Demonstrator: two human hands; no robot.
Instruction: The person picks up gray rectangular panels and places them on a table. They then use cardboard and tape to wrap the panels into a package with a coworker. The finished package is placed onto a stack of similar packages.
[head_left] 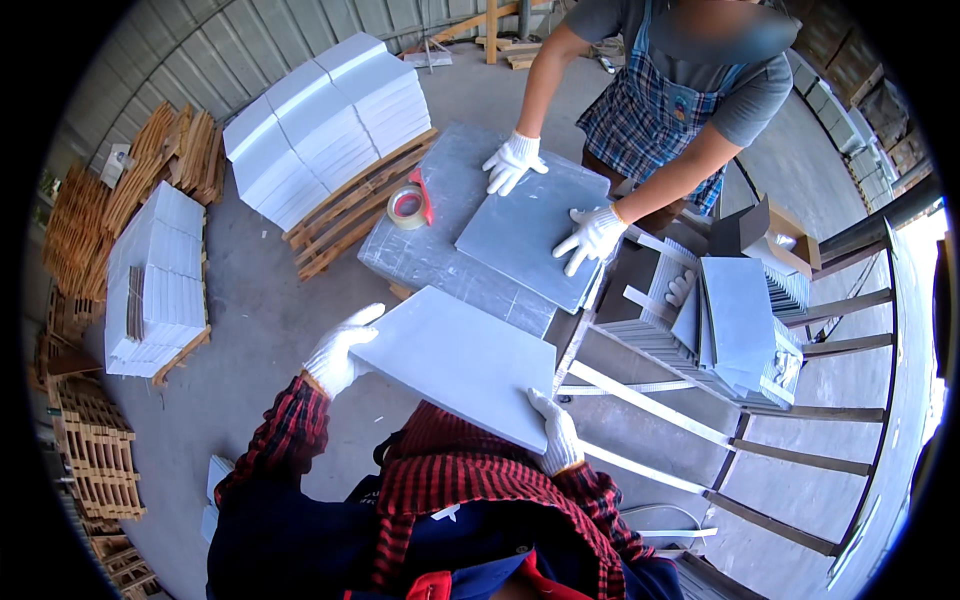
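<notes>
A flat light-grey rectangular panel (460,360) is held level in front of my body, between my two white-gloved hands. My left hand (342,352) grips its left corner, the fingers along the edge. At the right end, my right hand (555,430) clasps the near corner. Just beyond the panel stands a worktable (400,245) with a scuffed grey top. On it lies a similar grey panel (525,235), with a co-worker's two white-gloved hands pressed flat on it. A roll of tape (407,207) in a red dispenser sits on the table's left part.
White wrapped stacks (330,130) stand on wooden pallets (365,205) to the far left. More pallets (100,450) line the left side. At right, grey panels (738,310) pile beside an open cardboard box (765,235) and a metal frame (650,400).
</notes>
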